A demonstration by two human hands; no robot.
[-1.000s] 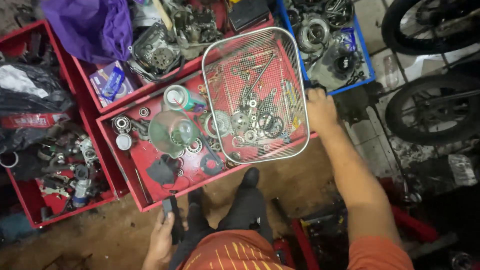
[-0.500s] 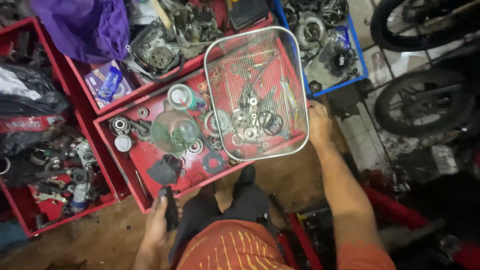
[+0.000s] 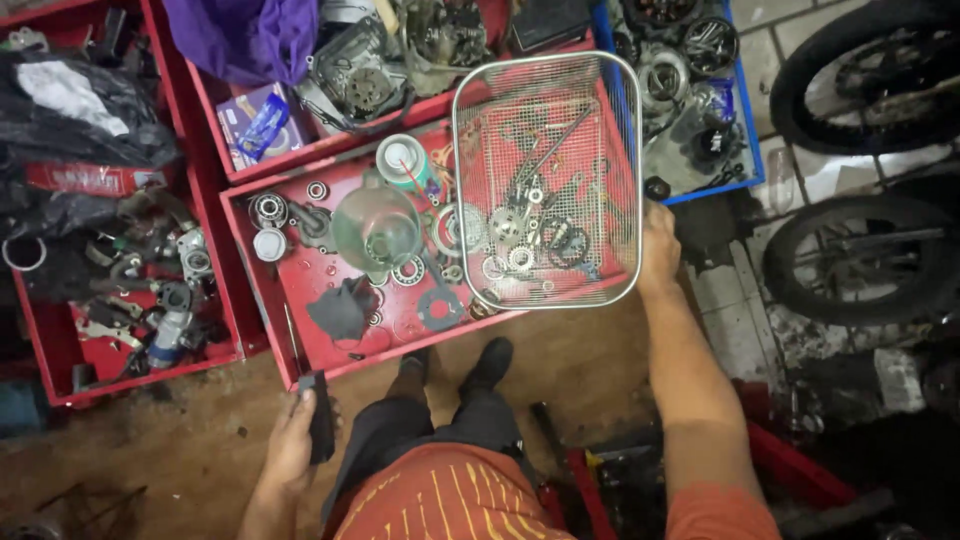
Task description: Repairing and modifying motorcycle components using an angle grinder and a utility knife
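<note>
My right hand grips the right rim of a wire mesh basket holding several small metal engine parts, gears and springs. The basket rests over the right end of a red tray littered with bearings, gaskets and a clear plastic funnel. My left hand hangs low at the left, closed around a small black rectangular object, just below the tray's near edge. My dark shoes stand on the brown floor below the tray.
More red trays with engine parts, a purple cloth and black bags fill the left and top. A blue tray of parts sits behind the basket. Two motorcycle wheels stand at the right.
The view has shifted slightly; the basket stays on the tray with my right hand on its rim. My left hand with the black object has stayed low by my leg.
</note>
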